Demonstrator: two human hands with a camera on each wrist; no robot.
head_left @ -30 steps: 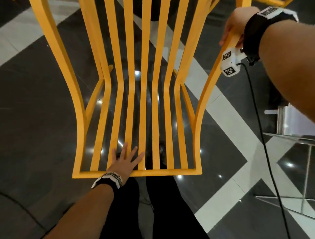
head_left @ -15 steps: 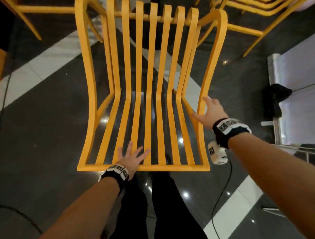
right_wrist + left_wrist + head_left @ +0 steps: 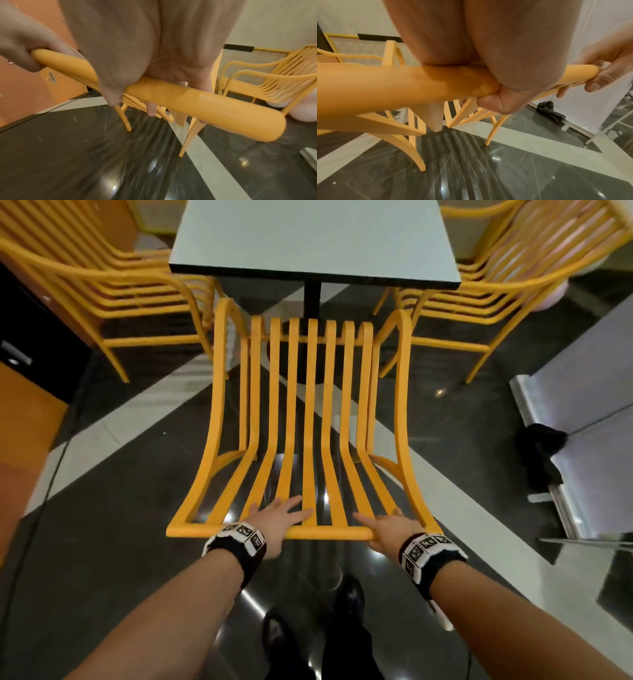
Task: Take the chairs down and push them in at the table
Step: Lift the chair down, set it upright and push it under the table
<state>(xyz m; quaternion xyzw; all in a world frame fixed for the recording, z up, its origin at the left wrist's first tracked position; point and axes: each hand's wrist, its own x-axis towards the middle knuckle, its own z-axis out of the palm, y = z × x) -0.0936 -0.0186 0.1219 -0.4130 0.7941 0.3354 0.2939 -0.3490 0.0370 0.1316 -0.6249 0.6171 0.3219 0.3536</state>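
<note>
A yellow slatted chair [image 3: 308,412] stands on the dark floor, its seat facing the pale grey table [image 3: 315,237] and its front just short of the table's near edge. My left hand [image 3: 279,517] grips the backrest's top rail [image 3: 191,530] left of centre, its fingers lying over the slats. In the left wrist view the thumb [image 3: 496,102] curls under the rail [image 3: 385,88]. My right hand [image 3: 387,525] grips the same rail near its right end. The right wrist view shows its fingers [image 3: 150,111] wrapped below the rail [image 3: 214,108].
Two more yellow chairs stand at the table's left side [image 3: 85,278] and right side [image 3: 513,268]. An orange cabinet [image 3: 20,422] lines the left. On the right is a white panel with a metal base [image 3: 582,392], a black object [image 3: 541,446] at its foot.
The chair has come down from a raised, tilted hold onto the floor facing the table. My right hand left the armrest and took the top rail beside my left hand.
</note>
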